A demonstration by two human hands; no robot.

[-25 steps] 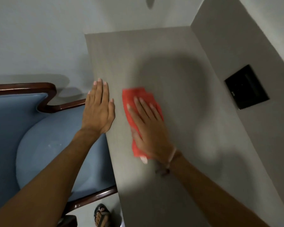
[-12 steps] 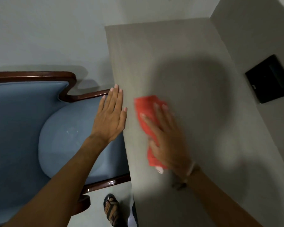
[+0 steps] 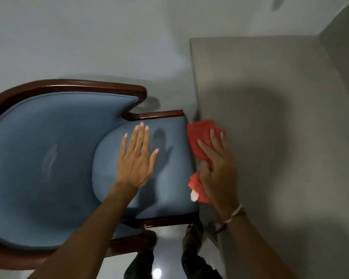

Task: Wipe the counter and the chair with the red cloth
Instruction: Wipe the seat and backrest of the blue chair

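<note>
Red cloth point(image 3: 201, 137) — long axis roughly along counter point(image 3: 270, 117) edge.

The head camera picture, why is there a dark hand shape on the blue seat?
In the head view, that is the left hand casting its shadow on the blue padded chair seat; a bigger, soft shadow darkens the grey counter, and the edges look slightly blurred.

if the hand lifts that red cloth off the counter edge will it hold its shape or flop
Probably flop: the red cloth is already bunched and creased under the right hand, one end drooping past the counter edge. It looks thin and light, so it should slide easily.
</note>
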